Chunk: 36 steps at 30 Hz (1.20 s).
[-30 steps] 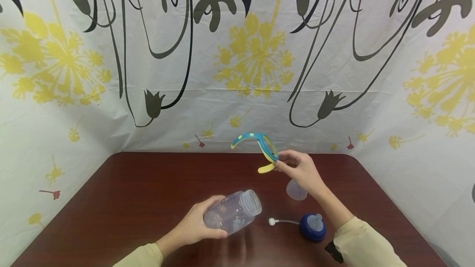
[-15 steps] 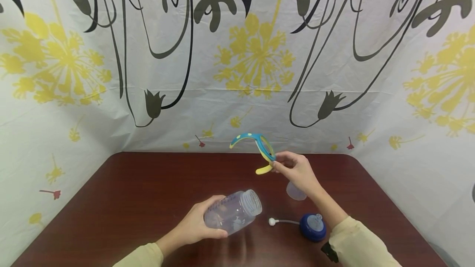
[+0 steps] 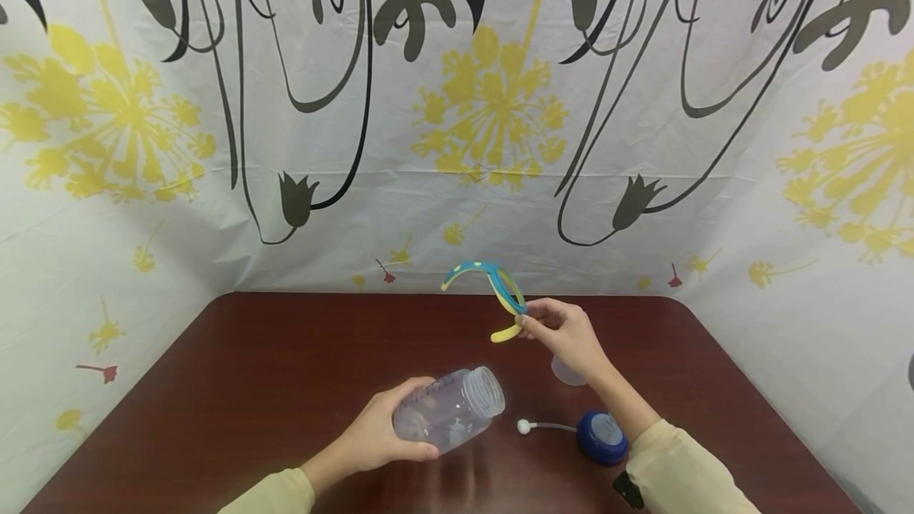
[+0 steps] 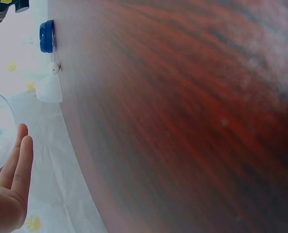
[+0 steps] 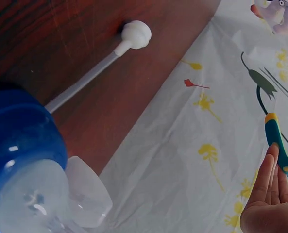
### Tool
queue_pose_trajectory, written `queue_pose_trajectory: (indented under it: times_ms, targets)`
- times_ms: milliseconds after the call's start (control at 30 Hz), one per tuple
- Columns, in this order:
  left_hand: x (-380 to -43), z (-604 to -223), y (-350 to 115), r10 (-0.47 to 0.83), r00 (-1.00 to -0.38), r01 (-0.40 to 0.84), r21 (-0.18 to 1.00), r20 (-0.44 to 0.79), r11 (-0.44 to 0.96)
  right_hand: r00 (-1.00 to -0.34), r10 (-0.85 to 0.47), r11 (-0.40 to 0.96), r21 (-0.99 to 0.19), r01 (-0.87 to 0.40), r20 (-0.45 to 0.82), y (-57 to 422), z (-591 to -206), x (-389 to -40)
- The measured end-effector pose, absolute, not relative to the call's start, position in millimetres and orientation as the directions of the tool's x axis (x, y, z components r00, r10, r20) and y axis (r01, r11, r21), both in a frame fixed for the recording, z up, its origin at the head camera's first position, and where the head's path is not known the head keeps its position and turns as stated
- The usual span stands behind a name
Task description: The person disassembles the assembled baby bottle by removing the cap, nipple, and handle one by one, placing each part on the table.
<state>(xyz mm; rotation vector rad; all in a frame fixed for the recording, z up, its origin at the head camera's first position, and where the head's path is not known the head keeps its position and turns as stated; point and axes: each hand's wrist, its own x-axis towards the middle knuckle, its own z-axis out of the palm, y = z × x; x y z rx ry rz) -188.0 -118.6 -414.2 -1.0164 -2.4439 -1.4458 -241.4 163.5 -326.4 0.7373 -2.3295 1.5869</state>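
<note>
My left hand point(image 3: 373, 436) grips a clear baby bottle point(image 3: 448, 412) round its body, above the table. The bottle lies tilted, its uncapped threaded mouth facing right. Up and to the right of that mouth, my right hand point(image 3: 569, 337) pinches a blue and yellow bottle handle point(image 3: 471, 266) by its edge; it is a ring with two curved arms. Below that hand, a blue collar point(image 3: 598, 450) with a clear teat sits on the table. From it a thin straw point(image 3: 555, 426) runs left to a white weighted end point(image 3: 524, 426). Part of the handle is hidden by my fingers.
A clear dome cap point(image 3: 567, 373) stands behind the collar, partly covered by my right wrist; it also shows in the right wrist view. The dark red table point(image 3: 300, 355) ends at a hanging flower-patterned cloth point(image 3: 400, 133) at the back and sides.
My right hand has moved slightly left and down with the handle, and the handle has turned a little. My left hand and the bottle have hardly moved.
</note>
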Motion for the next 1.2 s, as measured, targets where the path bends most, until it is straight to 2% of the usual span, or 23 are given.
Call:
queue_pose_trajectory:
  times_ms: [233,467,767,1033,1200]
  targets:
    - [-188,-414,-118,0.484,-0.766,0.605,0.731,0.424,0.317,-0.866,-0.273,0.291,-0.822,-0.49,0.419,168,-349,-258]
    - [-188,-414,-118,0.481,-0.77,0.597,0.739,0.419,0.313,-0.885,-0.267,0.242,-0.863,-0.445,0.381,159,-341,-247]
    - [-188,-415,-119,0.479,-0.773,0.592,0.742,0.415,0.314,-0.913,-0.227,0.331,-0.856,-0.399,0.338,152,-339,-242]
    - [-188,-415,-119,0.479,-0.781,0.579,0.752,0.4,0.316,-0.916,-0.218,0.324,-0.86,-0.393,0.336,148,-346,-245]
    - [-188,-415,-119,0.478,-0.777,0.586,0.747,0.409,0.314,-0.926,-0.21,0.335,-0.866,-0.37,0.314,151,-364,-259]
